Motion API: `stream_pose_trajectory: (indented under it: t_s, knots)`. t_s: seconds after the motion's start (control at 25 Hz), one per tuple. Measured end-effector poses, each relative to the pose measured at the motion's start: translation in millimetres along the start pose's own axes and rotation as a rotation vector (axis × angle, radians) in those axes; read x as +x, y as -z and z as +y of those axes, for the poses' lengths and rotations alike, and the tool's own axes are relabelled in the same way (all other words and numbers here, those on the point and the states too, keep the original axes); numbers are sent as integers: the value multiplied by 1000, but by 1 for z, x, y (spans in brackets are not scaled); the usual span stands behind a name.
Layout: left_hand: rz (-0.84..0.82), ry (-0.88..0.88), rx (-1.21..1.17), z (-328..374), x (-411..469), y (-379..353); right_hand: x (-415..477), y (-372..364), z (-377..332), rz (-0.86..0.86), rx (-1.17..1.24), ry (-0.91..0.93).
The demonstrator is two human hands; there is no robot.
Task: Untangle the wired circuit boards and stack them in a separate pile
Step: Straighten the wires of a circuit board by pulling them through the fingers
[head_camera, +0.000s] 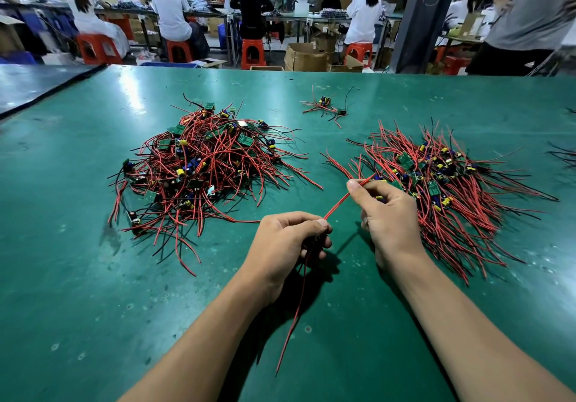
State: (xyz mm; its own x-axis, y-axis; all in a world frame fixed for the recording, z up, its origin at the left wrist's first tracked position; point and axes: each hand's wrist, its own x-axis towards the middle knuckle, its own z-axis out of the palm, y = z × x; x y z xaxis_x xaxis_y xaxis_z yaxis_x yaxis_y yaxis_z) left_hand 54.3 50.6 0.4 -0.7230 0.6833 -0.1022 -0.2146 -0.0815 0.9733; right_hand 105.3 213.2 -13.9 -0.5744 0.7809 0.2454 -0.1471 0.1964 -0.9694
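A tangled heap of wired circuit boards point(205, 168), with red and black wires, lies left of centre on the green table point(93, 277). To the right lies a second pile of boards point(445, 183) with its wires laid more in line. My left hand point(290, 242) grips a small dark board; one red wire point(293, 317) hangs from it toward me. Another red wire point(338, 204) runs taut from that hand up to my right hand point(386, 211), which pinches it between thumb and fingers and also holds a small board with a yellow part.
A small cluster of two or three wired boards point(327, 107) sits at the far side of the table. More wires show at the right edge point(564, 152). Beyond the table, several people sit on orange stools point(252, 52) at other benches, with cardboard boxes point(307, 57) behind.
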Motion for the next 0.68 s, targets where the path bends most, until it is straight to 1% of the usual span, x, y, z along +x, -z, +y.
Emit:
stream_pose_trajectory:
  t_s: [0.12,0.2,0.4,0.48,0.56,0.68]
  knots:
    - [0,-6,6,-1,1,0,-2,-3,-5,55,82,-69]
    - [-4,-4,4,-1,0,-1,-5,-5,-11,45,217,-159]
    - [-1,-26,6,-1,-1,-1,-2,1,-27,-114,619,-533]
    - [3,-38,18,0,-1,-2,0,5,-32,-188,758,-629]
    - [9,-42,24,0,-1,-2,1,8,-35,-249,819,-664]
    - [24,-48,9,-1,-1,0,2,10,-36,-255,768,-639]
